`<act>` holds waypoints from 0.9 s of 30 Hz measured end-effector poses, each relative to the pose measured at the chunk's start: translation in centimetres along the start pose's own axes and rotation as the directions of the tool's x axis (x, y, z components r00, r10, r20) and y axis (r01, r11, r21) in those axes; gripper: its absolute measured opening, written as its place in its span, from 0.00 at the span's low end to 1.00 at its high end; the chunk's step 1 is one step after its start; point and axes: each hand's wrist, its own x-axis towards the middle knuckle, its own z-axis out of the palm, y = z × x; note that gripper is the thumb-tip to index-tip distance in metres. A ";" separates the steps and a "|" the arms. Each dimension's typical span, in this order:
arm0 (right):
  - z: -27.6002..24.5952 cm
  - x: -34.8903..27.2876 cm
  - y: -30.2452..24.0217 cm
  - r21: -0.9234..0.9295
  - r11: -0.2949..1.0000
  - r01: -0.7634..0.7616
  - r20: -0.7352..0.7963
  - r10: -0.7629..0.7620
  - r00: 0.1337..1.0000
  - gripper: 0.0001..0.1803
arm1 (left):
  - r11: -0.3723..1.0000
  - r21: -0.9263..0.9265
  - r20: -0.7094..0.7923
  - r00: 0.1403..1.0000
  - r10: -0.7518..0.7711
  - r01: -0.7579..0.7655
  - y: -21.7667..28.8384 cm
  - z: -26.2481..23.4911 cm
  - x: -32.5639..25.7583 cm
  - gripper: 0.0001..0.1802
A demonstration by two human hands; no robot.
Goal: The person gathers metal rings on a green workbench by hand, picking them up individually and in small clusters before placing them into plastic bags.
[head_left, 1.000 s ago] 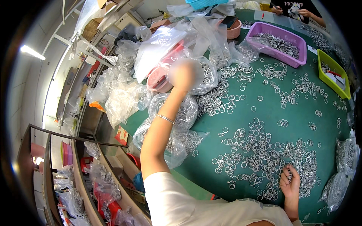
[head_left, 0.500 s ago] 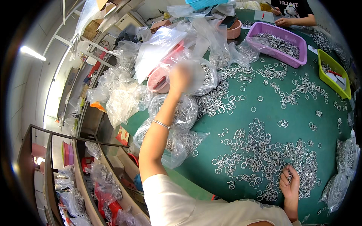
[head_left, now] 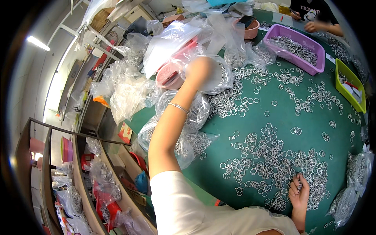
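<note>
My left arm, with a silver bangle, reaches far forward to a clear plastic bag (head_left: pixel 226 80) of metal rings. My left hand (head_left: pixel 201 72) is at the bag's near left side; a blur hides its fingers, so its grip is unclear. Beside it stands a small pink basket (head_left: pixel 168 76) with a dark item inside. At the near right, my right hand (head_left: pixel 299 192) is closed, palm up, with silvery metal rings (head_left: pixel 300 185) between its curled fingers. It rests at the edge of a spread pile of loose silver rings (head_left: pixel 270 156) on the green table (head_left: pixel 243 125).
A purple basket (head_left: pixel 321 64) of metal parts and a lime-green basket (head_left: pixel 359 105) stand at the far right. More filled bags (head_left: pixel 358 170) lie along the right edge. Crumpled clear bags (head_left: pixel 131 98) crowd the left. Shelving (head_left: pixel 84 172) is at the lower left. Another person's hand (head_left: pixel 315 26) is at the far right.
The view has shifted slightly. My left hand has moved a little right, further over the bag of rings. My right hand stays by the pile, its fingers still curled.
</note>
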 end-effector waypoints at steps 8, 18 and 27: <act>-0.1 0.0 0.0 -0.006 1.000 0.005 -0.023 -0.005 1.000 0.07 | 0.970 0.077 0.127 0.963 -0.238 0.230 0.7 -1.8 -0.4 0.09; -0.2 0.2 0.0 -0.027 1.000 0.013 -0.003 -0.013 1.000 0.07 | 1.000 0.030 0.385 0.923 -0.011 -0.001 3.4 -7.0 -6.1 0.15; 0.0 0.1 0.0 -0.032 0.999 0.021 -0.068 -0.023 0.997 0.07 | 0.997 0.079 -0.003 1.000 -0.023 0.023 2.1 -6.8 -6.2 0.14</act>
